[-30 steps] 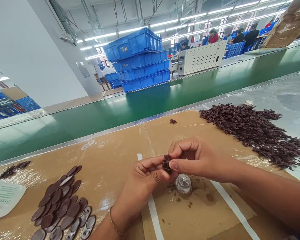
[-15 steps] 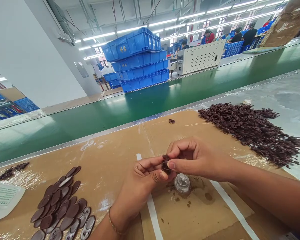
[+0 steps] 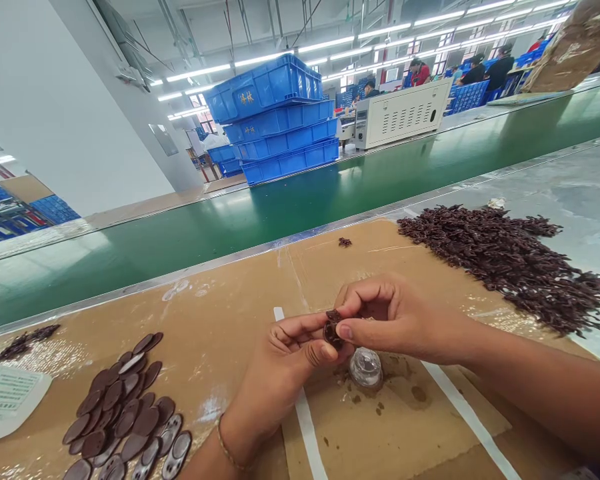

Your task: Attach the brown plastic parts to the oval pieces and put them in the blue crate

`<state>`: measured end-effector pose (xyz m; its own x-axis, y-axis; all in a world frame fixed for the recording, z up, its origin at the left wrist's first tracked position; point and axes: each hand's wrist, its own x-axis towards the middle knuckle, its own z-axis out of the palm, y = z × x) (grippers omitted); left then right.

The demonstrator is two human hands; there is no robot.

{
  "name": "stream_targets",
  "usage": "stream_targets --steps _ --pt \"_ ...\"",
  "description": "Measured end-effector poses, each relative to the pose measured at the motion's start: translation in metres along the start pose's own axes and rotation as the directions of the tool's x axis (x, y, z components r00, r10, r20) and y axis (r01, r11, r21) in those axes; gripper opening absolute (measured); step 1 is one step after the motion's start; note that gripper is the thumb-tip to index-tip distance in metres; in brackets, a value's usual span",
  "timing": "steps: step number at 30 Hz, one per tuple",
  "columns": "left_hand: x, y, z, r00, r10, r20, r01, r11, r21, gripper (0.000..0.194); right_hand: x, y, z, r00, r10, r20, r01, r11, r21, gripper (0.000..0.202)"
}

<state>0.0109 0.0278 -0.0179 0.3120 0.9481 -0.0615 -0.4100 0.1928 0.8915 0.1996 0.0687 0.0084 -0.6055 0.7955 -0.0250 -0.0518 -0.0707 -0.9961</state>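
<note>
Between my two hands is a small dark brown oval piece (image 3: pixel 332 335), with a little dark part at its upper end. My left hand (image 3: pixel 295 363) pinches it from the left, thumb and fingers closed. From the right, my right hand (image 3: pixel 387 320) grips the same piece between thumb and forefinger; the fingers hide much of it. Just below the hands stands a small clear round container (image 3: pixel 366 368) on the cardboard. To the left lies a heap of brown oval pieces (image 3: pixel 130 407), some with holes. A large pile of thin, twisted dark brown parts (image 3: pixel 500 260) lies at the right.
Brown cardboard (image 3: pixel 230 313) covers the worktop, with white tape strips (image 3: pixel 470 413) on it. Beyond runs a green conveyor belt (image 3: pixel 190 247). Stacked blue crates (image 3: pixel 280 127) and a beige machine (image 3: pixel 403 113) stand behind it. A white printed sheet (image 3: pixel 10 400) lies at far left. People work in the background.
Both hands keep their hold on the brown piece in nearly the same pose. The whole view has shifted very slightly.
</note>
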Motion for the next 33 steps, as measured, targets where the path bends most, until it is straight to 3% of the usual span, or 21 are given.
stream_targets --steps 21,33 --pt "-0.0003 -0.0015 -0.0004 1.0 -0.014 0.018 0.014 1.0 0.009 0.027 0.0002 0.0006 0.0004 1.0 -0.012 -0.01 0.012 1.0 -0.017 0.021" --pt "-0.0001 -0.0017 -0.0017 1.0 -0.011 -0.026 0.011 1.0 0.02 0.028 -0.0004 -0.0007 0.0007 1.0 -0.002 -0.023 0.001 0.999 -0.038 0.024"
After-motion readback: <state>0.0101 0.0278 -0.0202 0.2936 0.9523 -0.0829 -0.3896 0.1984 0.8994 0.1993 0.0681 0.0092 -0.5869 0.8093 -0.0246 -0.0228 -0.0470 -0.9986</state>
